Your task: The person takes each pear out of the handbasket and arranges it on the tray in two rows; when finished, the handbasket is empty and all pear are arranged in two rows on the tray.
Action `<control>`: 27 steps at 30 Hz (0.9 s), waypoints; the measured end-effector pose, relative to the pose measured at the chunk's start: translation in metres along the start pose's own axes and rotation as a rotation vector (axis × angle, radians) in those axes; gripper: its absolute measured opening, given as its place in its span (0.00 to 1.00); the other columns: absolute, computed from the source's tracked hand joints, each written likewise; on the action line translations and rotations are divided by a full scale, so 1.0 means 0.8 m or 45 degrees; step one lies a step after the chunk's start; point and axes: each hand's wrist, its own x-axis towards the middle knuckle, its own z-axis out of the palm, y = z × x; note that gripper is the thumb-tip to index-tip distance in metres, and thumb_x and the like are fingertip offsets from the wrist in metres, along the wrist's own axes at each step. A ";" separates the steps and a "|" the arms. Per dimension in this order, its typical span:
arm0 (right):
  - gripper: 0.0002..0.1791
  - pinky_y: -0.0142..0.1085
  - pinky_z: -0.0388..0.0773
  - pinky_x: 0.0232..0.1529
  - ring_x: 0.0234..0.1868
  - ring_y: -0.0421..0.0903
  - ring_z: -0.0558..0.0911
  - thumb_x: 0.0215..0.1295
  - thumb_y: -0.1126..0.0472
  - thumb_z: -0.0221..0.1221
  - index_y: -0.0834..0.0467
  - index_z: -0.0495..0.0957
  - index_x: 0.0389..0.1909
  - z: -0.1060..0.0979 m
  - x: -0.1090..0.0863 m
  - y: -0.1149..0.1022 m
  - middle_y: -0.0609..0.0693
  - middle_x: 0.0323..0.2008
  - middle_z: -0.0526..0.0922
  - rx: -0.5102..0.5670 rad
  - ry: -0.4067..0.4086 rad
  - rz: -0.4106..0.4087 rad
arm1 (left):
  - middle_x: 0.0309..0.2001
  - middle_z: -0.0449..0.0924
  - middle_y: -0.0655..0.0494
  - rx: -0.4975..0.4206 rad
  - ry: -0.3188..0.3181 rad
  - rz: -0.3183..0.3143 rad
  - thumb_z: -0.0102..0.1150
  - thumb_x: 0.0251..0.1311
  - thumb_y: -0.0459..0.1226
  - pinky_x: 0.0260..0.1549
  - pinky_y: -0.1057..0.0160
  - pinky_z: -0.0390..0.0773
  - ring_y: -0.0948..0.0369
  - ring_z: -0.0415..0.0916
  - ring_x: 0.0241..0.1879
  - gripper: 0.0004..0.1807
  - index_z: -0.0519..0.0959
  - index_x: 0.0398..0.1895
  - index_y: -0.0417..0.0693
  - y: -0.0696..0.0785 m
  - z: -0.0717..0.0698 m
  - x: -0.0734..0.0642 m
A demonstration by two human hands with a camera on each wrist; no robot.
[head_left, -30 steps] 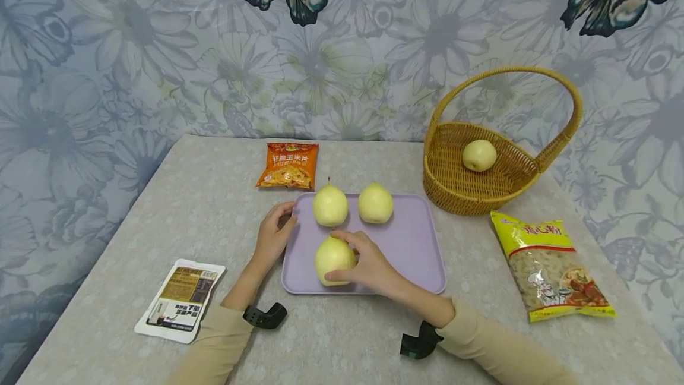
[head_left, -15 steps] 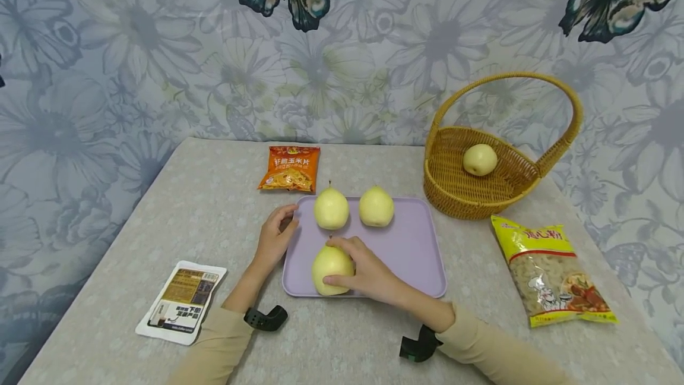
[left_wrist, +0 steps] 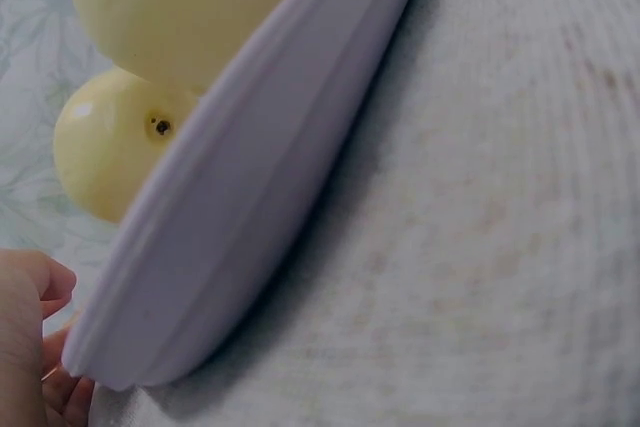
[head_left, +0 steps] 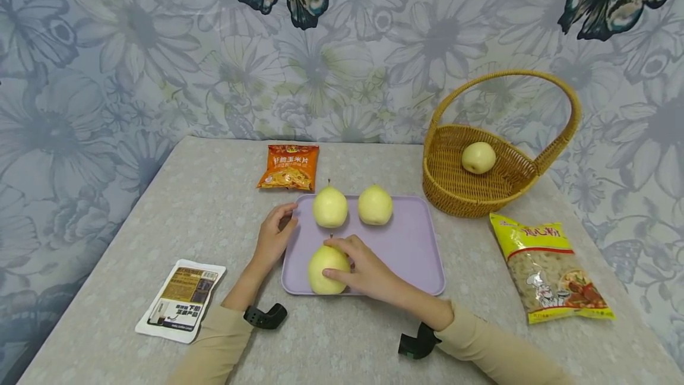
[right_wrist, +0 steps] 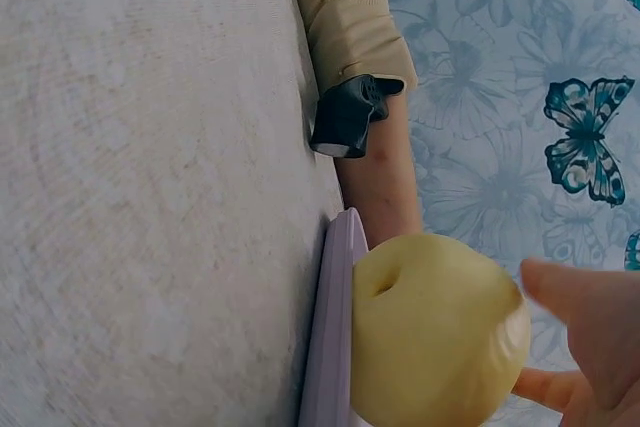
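In the head view my right hand (head_left: pixel 369 272) holds a pale yellow pear (head_left: pixel 322 272) near the front left of a lilac tray (head_left: pixel 406 254). Its thumb lies on the pear's near side, its fingers over the top. The right wrist view shows that pear (right_wrist: pixel 430 347) low over the tray's rim (right_wrist: pixel 330 347), its dimpled end facing the camera. My left hand (head_left: pixel 275 233) grips the tray's back left edge, fingers curled at the rim (left_wrist: pixel 230 187). Two more pears, one at back left (head_left: pixel 329 207) and one beside it (head_left: pixel 375 205), sit at the tray's back.
A wicker basket (head_left: pixel 454 192) with a tall handle stands back right, one pear (head_left: pixel 478 158) inside. A yellow-ended food bag (head_left: pixel 553 272) lies in front of it. An orange snack bag (head_left: pixel 290 167) lies behind the tray, a white pouch (head_left: pixel 181 300) at front left.
The pear in my right hand has shifted slightly left and toward the tray's front edge, the hand moving with it. My left hand stays at the tray's edge.
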 end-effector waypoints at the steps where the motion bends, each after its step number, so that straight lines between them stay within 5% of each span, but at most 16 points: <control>1: 0.32 0.33 0.73 0.42 0.44 0.44 0.72 0.62 0.50 0.62 0.55 0.67 0.65 0.001 0.000 0.000 0.55 0.50 0.72 0.002 -0.010 -0.004 | 0.57 0.74 0.41 0.000 0.000 0.000 0.52 0.64 0.30 0.61 0.51 0.70 0.48 0.72 0.57 0.18 0.73 0.57 0.37 0.000 0.000 0.000; 10: 0.34 0.29 0.74 0.42 0.51 0.46 0.72 0.58 0.54 0.66 0.57 0.67 0.65 -0.002 -0.001 0.000 0.57 0.59 0.72 0.041 -0.021 -0.029 | 0.58 0.73 0.42 -0.010 -0.003 -0.012 0.52 0.65 0.31 0.61 0.50 0.70 0.48 0.72 0.57 0.18 0.74 0.58 0.38 -0.003 0.001 0.002; 20: 0.35 0.42 0.73 0.55 0.55 0.47 0.74 0.58 0.50 0.65 0.56 0.67 0.65 -0.004 -0.001 -0.003 0.55 0.58 0.72 -0.091 -0.009 -0.061 | 0.58 0.73 0.41 -0.017 -0.004 0.002 0.52 0.64 0.31 0.60 0.50 0.71 0.48 0.72 0.57 0.18 0.73 0.58 0.37 0.000 0.000 0.001; 27: 0.33 0.50 0.74 0.57 0.56 0.55 0.75 0.60 0.55 0.64 0.59 0.67 0.65 -0.018 0.005 -0.001 0.59 0.57 0.72 -0.006 0.007 -0.059 | 0.58 0.72 0.36 -0.033 -0.033 -0.038 0.51 0.64 0.28 0.62 0.50 0.69 0.44 0.70 0.58 0.19 0.72 0.58 0.31 0.036 -0.007 -0.009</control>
